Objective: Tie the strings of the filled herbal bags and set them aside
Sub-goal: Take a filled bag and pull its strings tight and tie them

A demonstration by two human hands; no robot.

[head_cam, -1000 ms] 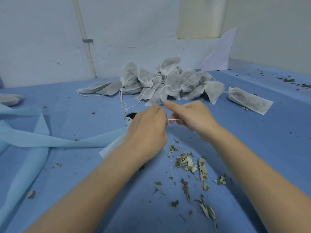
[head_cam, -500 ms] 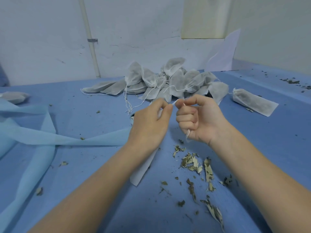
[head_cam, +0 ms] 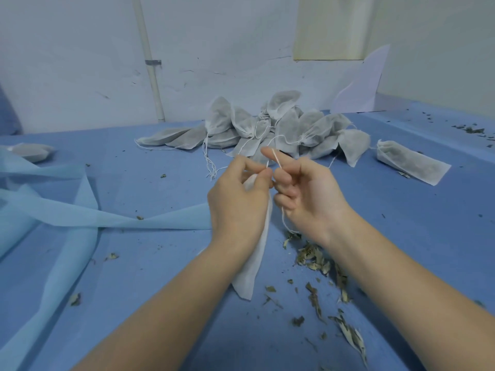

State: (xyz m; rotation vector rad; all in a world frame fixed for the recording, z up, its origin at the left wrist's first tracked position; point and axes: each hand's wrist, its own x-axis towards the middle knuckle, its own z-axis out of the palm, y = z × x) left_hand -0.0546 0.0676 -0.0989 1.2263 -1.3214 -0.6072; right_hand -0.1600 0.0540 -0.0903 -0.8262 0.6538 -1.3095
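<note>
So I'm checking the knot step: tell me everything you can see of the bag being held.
The white herbal bag is a long, flat pouch of thin non-woven fabric. It hangs tilted from the left hand, which grips its gathered neck; its bottom corner reaches the blue table. Its white string loops over the right hand's raised forefinger and trails down past the palm.

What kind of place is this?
Probably a small workshop for packing herbs by hand: a heap of filled herbal bags lies on a blue-covered table, and dried leaf bits are scattered across it.
</note>
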